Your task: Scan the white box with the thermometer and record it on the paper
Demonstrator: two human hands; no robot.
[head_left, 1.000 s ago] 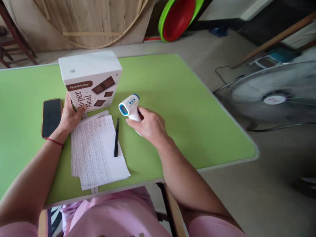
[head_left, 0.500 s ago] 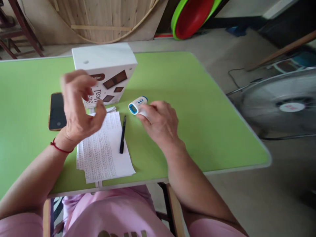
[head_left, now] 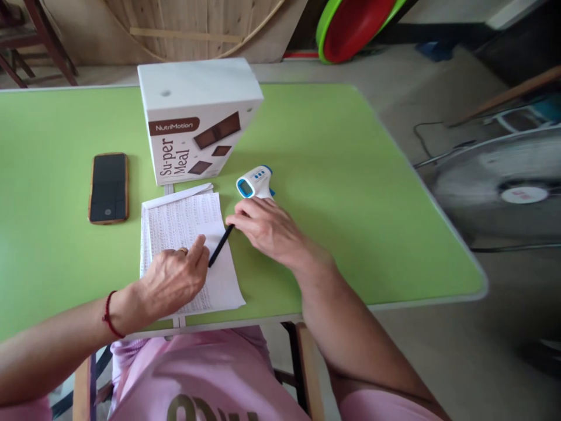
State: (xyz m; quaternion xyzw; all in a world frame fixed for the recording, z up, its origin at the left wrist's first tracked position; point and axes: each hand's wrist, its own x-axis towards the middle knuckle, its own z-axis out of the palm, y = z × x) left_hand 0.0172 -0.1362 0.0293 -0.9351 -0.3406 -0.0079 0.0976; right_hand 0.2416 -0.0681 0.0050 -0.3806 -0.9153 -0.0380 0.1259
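My right hand [head_left: 265, 231] is closed, its thumb and fingers pinching the far end of a black pen [head_left: 221, 245]. The pen slants over the right edge of a small stack of handwritten paper sheets [head_left: 219, 286]. On the sheets rests my left hand [head_left: 177, 278], palm down with fingers partly bent and apart, nothing visible in it. Its fingertips come close to the pen's near end. Just beyond my right hand lies a white and blue infrared thermometer [head_left: 254, 182], its handle partly hidden by that hand.
A white box [head_left: 199, 88] printed "Su-per Meal" stands upright behind the papers. To the left, a phone [head_left: 108, 188] in a brown case lies on the green table [head_left: 350, 204]. A fan [head_left: 517, 187] stands beyond the table's right edge.
My right hand has let go of the thermometer and taken hold of the pen, which has shifted and tilted. My left hand has come down from the air onto the papers.
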